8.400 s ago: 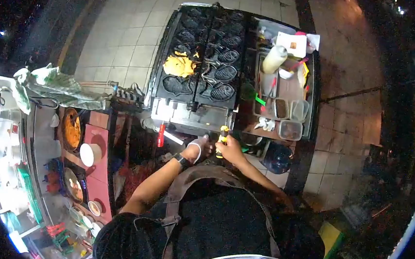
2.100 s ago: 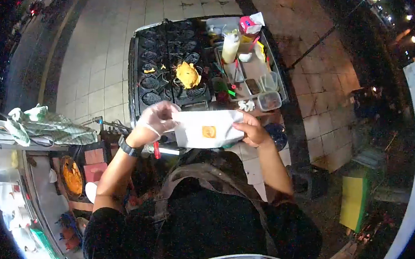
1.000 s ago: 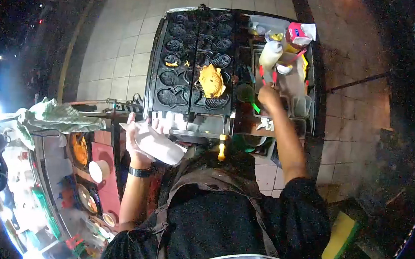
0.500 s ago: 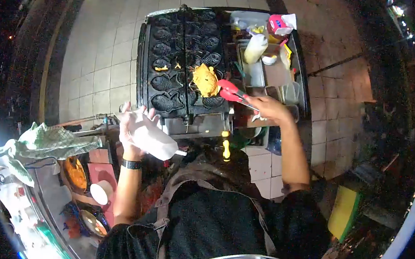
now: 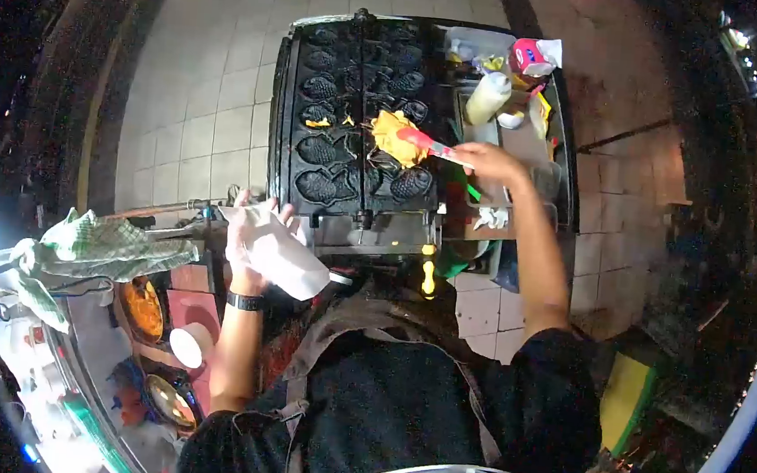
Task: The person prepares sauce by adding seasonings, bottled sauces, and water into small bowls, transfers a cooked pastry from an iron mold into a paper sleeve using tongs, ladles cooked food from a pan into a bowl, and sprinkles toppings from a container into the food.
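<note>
my right hand is closed around red-tipped tongs, their ends over the golden cake on the black fish-mould pan; my left hand grips a white paper bag.

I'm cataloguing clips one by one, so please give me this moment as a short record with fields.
Left hand: holds white paper bag
Right hand: grips red-tipped tongs, tips at the cake
Food: orange cake on the plate's right half
Mould plate: open, fish-shaped hollows
Scraps: orange, left half
Nearby: squeeze bottle
</note>
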Action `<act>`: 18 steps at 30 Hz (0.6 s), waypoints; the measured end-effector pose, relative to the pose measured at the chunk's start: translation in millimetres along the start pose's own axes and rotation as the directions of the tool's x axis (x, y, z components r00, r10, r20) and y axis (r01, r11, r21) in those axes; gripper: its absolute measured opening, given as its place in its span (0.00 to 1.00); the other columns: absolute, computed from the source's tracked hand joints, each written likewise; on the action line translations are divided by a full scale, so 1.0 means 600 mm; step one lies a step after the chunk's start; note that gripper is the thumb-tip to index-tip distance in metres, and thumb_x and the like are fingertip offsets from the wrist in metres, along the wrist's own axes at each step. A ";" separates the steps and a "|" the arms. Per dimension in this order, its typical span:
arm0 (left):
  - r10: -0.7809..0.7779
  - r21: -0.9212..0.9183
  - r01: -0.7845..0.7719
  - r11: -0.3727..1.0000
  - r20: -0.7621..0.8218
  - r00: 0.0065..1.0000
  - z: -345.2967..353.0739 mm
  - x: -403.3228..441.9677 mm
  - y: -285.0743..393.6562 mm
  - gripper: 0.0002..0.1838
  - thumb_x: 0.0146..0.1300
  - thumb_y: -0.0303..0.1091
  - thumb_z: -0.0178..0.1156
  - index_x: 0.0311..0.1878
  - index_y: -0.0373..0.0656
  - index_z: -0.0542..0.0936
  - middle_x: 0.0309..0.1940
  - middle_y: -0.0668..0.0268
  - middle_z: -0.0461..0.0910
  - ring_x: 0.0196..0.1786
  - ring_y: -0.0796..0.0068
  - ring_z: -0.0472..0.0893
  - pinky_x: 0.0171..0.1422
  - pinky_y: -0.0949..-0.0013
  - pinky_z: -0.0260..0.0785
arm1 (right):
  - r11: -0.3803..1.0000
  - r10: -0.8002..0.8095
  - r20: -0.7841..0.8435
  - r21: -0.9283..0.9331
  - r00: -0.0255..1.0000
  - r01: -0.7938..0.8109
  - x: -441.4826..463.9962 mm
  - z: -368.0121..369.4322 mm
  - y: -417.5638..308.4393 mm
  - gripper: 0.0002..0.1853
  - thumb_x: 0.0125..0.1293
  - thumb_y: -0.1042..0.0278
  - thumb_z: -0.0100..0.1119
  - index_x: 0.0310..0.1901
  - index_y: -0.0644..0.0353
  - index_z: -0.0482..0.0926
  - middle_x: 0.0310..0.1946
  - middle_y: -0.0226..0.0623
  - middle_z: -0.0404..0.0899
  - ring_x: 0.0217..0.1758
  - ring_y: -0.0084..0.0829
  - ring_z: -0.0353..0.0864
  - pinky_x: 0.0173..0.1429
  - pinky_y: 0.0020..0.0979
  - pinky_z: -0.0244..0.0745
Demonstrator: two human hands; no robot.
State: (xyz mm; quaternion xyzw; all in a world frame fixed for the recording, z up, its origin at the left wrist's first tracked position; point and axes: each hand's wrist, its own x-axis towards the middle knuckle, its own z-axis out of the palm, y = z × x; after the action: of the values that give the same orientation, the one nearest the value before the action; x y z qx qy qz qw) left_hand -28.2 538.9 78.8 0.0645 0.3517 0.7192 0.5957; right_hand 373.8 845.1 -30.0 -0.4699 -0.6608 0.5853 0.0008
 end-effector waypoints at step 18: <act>0.051 0.128 -0.030 0.991 -0.161 0.986 0.021 0.123 -0.028 0.39 0.68 0.35 0.65 0.77 0.62 0.57 0.64 0.60 0.68 0.58 0.49 0.81 0.62 0.39 0.76 | 0.967 0.192 0.159 0.136 0.968 -0.214 -0.010 -0.046 -0.065 0.22 0.77 0.44 0.57 0.63 0.46 0.81 0.24 0.25 0.78 0.14 0.13 0.63 0.15 0.20 0.51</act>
State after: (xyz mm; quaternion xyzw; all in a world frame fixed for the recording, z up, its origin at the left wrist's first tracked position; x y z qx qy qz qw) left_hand -29.0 611.5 54.2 0.0497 0.4425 0.7105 0.5449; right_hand 368.2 867.8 12.5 -0.4900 -0.5606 0.6637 -0.0713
